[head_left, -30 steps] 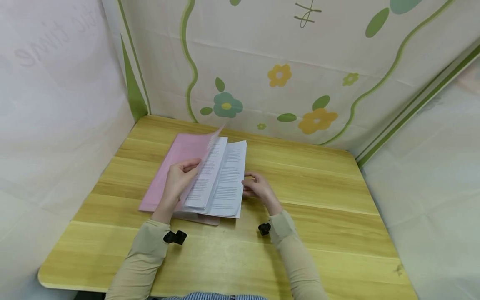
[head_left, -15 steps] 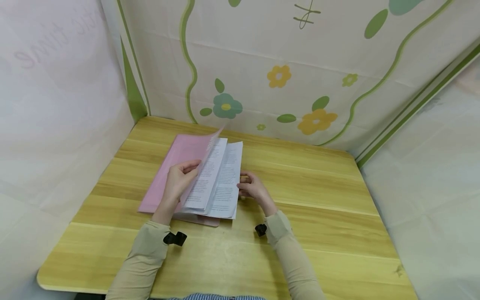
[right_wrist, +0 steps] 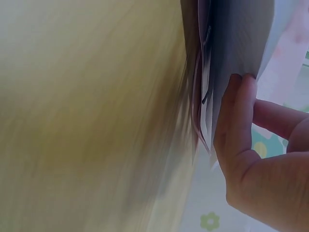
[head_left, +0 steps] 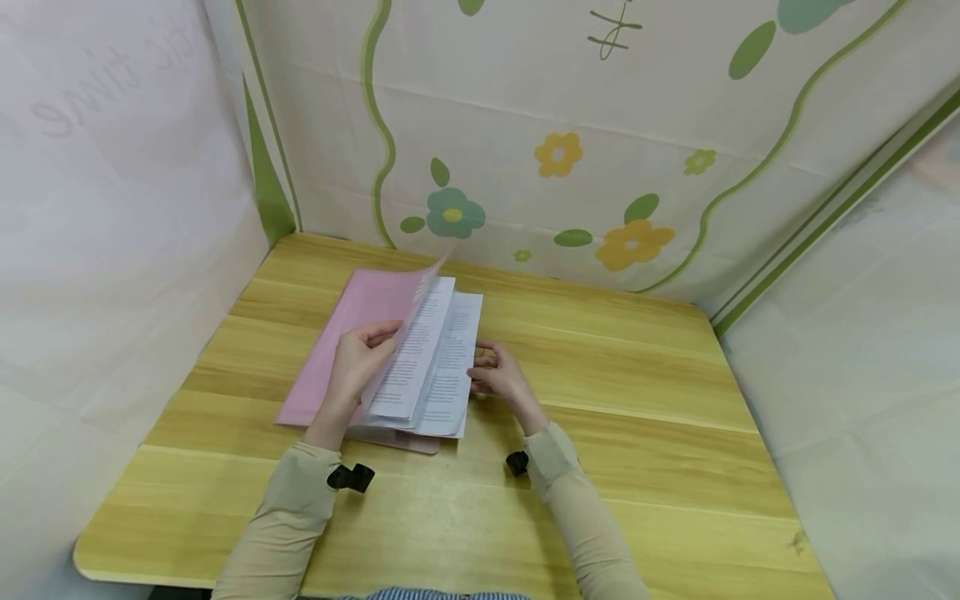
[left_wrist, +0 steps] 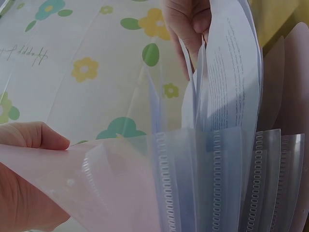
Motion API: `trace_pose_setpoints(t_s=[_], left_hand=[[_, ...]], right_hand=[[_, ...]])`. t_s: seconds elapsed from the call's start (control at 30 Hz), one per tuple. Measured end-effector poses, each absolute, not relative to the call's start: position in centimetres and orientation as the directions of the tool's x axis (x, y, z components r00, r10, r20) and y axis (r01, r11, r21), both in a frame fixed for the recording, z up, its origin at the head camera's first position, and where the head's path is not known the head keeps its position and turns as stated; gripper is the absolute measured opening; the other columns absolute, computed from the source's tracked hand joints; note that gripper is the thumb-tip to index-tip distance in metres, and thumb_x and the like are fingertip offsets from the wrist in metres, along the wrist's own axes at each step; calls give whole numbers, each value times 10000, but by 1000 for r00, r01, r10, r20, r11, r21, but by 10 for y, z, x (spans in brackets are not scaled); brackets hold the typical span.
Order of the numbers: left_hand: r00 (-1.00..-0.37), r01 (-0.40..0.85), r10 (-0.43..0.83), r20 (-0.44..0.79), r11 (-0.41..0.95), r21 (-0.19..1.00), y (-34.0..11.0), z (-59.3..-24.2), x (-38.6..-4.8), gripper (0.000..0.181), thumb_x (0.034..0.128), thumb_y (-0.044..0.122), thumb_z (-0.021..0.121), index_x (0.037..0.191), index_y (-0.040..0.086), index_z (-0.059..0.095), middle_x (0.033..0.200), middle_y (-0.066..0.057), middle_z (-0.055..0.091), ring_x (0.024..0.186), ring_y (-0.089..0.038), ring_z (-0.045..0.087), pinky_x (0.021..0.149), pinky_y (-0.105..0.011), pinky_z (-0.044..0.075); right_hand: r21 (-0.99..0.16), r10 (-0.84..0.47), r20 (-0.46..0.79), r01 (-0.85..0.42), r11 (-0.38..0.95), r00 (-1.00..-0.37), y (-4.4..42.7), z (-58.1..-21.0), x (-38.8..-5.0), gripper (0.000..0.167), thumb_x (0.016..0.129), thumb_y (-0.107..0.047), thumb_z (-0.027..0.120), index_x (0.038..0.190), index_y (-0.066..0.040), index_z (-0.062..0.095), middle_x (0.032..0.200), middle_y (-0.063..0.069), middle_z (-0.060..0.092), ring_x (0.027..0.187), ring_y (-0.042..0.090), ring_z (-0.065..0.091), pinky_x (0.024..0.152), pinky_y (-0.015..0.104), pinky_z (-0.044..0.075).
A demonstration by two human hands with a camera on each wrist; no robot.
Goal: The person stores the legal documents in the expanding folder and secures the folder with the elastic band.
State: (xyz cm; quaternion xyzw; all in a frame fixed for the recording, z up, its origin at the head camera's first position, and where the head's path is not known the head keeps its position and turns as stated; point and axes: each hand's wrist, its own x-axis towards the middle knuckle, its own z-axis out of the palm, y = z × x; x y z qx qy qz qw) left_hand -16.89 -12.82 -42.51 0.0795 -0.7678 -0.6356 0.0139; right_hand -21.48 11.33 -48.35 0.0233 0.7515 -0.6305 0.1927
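Observation:
A pink folder (head_left: 378, 292) with clear sleeves lies on the left half of the table, its cover lifted. My left hand (head_left: 354, 367) pinches the edge of that cover. Printed sheets (head_left: 452, 375) stick out past the folder's right side. My right hand (head_left: 502, 377) holds them at their right edge, between thumb and fingers. In the left wrist view, papers (left_wrist: 234, 67) stand partly inside the clear punched sleeves (left_wrist: 217, 179). In the right wrist view, fingers (right_wrist: 236, 116) lie along the back of the paper (right_wrist: 244, 38).
The wooden table (head_left: 637, 400) reaches to a white curtain (head_left: 510, 108) printed with flowers at the back. White cloth walls stand left and right. Small black cameras (head_left: 350, 477) sit on both wrists.
My right hand has moved left with the outer sheets, so they stick out less from the folder. My left hand stays where it was on the cover.

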Motion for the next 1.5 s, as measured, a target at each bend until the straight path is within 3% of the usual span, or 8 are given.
trace_pose_setpoints(t_s=[0.5, 1.03, 1.5], left_hand=[[-986, -102, -152, -74, 187, 977, -127, -423, -169, 362, 927, 101, 590, 1276, 38, 662, 1241, -198, 692, 1104, -277, 661, 738, -72, 485], [-984, -103, -162, -73, 185, 977, -127, -424, -168, 369, 916, 82, 579, 1272, 32, 664, 1238, -194, 694, 1067, -232, 663, 722, -65, 484], [-986, -105, -144, -81, 175, 979, -128, -425, -168, 360, 931, 83, 589, 1280, 17, 650, 1275, -195, 674, 1136, -278, 658, 745, -66, 496]], right_hand=[[-952, -340, -288, 228, 206, -895, 106, -482, -212, 745, 866, 50, 655, 1520, -106, 333, 1281, 278, 599, 895, 167, 685, 865, 416, 600], [-948, -365, -313, 265, 175, -877, 96, -488, -216, 764, 859, 60, 666, 1520, -119, 329, 1298, 259, 581, 908, 168, 679, 858, 354, 601], [-946, -327, -319, 275, 174, -890, 84, -485, -219, 785, 819, 104, 670, 1511, -83, 350, 1115, 146, 541, 814, 157, 633, 842, 369, 609]])
